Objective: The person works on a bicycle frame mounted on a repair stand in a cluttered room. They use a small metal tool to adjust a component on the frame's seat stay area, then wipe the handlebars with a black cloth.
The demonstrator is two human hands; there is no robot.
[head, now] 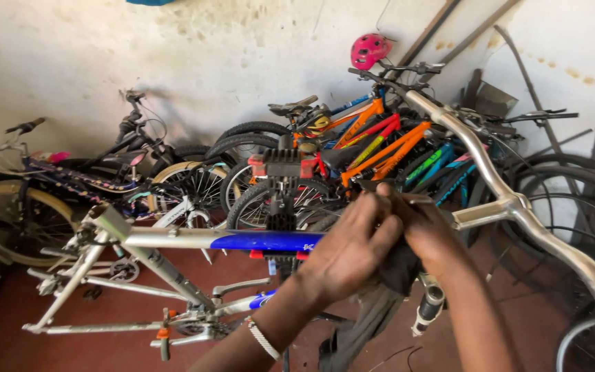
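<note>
Both hands meet at the front of the silver-blue bike frame (194, 239), clamped in a stand (284, 200). Left hand (349, 251) and right hand (425, 231) pinch a dark rag (397, 272) around the joint. Best rubbed firmly, frame steady. No containers visible.

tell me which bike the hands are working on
The silver and blue frame clamped in the repair stand, wheels off; the others lean parked against the wall.

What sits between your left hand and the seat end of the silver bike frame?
In the head view, between the left hand and the seat end, the repair stand's black clamp grips the silver-and-blue top tube; otherwise only tube.
</note>
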